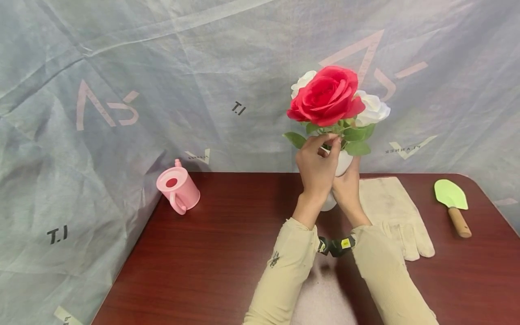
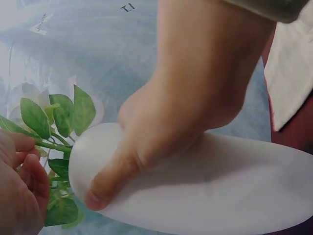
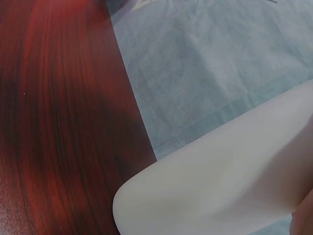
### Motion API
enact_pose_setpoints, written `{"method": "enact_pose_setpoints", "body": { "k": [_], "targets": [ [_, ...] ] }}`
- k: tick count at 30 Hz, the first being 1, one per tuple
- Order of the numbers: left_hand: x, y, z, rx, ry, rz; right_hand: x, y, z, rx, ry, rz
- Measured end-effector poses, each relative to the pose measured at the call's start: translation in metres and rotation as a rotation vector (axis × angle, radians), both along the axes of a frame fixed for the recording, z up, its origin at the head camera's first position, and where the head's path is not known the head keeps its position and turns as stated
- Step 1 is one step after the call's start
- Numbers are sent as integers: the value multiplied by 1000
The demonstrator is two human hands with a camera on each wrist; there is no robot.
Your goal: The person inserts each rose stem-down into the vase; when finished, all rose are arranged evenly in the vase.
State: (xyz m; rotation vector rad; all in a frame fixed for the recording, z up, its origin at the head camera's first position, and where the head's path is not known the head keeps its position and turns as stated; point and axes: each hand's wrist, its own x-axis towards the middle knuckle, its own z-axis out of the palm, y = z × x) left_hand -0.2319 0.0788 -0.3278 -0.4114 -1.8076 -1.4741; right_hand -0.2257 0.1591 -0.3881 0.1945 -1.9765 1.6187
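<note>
A white vase stands near the table's back edge, holding a large red rose, white roses and green leaves. My right hand grips the vase near its top, with the thumb along its side in the left wrist view. Just above the vase mouth, my left hand pinches a green stem between thumb and fingers. Which flower this stem belongs to, I cannot tell. In the right wrist view the lower vase fills the corner, and only a sliver of the right hand shows.
A pink watering can stands at the table's back left. Pale work gloves lie right of the vase, and a green trowel with a wooden handle lies farther right. Grey sheeting hangs behind the dark red table.
</note>
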Motion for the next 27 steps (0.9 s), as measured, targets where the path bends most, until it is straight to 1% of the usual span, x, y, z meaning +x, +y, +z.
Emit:
{"method": "enact_pose_setpoints", "body": {
  "k": [2,4,5,7,10,13,16,17,20,22,23,25,27],
  "targets": [
    [1,0,-2,-53,-20,17,-1,-1,0,-7,16,9],
    [4,-2,-6,-90,-52,24,-1,-1,-1,-12,30,10],
    [7,-4,-9,-94,-65,25,-1,-1,-2,-11,35,10],
    [16,-10,-18,-74,-80,22,-1,-1,-3,-21,38,20],
    [35,-25,-41,-15,-82,16,-3,-1,-5,-28,44,24],
    [57,-47,-72,24,-85,-11,-6,0,-7,-24,57,15],
    [78,-74,-105,25,-146,-19,-8,1,-8,-20,55,2],
    [85,-83,-115,19,-174,-8,-9,2,-8,-19,54,2],
    [100,-108,-142,5,-292,47,-10,4,-10,-18,38,1],
    [108,-121,-156,1,-363,86,-10,5,-11,-12,30,5],
    [111,-126,-161,2,-403,100,-10,6,-12,-8,25,7],
    [116,-133,-169,-5,-459,119,-10,7,-11,5,5,9],
    [119,-138,-173,-8,-497,119,-8,9,-10,32,-39,13]
  ]
}}
